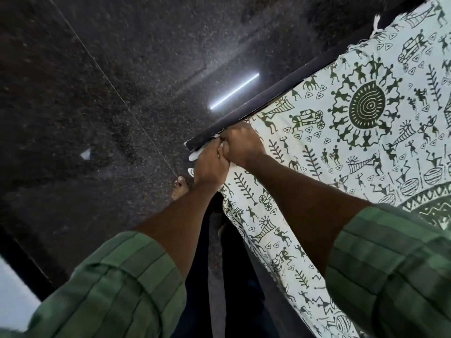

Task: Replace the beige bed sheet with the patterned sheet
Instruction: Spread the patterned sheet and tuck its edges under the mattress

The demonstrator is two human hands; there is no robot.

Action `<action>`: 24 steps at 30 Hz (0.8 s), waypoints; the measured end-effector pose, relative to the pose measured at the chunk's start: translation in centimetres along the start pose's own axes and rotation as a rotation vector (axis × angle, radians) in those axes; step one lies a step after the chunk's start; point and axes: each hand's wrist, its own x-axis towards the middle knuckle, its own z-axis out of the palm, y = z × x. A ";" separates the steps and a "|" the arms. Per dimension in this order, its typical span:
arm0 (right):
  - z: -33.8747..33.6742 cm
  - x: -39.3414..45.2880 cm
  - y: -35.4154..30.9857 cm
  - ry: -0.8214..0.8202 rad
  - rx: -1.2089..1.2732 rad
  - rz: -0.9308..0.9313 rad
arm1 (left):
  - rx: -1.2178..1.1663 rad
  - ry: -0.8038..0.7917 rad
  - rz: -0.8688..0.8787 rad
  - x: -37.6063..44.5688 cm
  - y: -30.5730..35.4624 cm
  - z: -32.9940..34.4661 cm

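The patterned sheet (341, 132), white with dark green folk figures, lies spread over the bed on the right half of the view. Its near corner sits at the end of the dark wooden bed frame rail (256, 103). My left hand (210, 164) and my right hand (240, 145) are pressed together at that corner, both closed on the sheet's edge right beside the rail. A bit of white cloth sticks out to the left of my fingers. The beige sheet is not in view.
Dark speckled stone floor (97, 93) fills the left, with a bright light reflection (234, 91). My bare foot (180, 187) stands beside the bed corner. A small white scrap (86, 153) lies on the floor. A pale surface (12, 293) shows at bottom left.
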 end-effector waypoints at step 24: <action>1.6 2.4 -4.6 -0.268 -0.251 -0.145 | -0.824 -0.282 -0.904 7.3 -11.8 4.5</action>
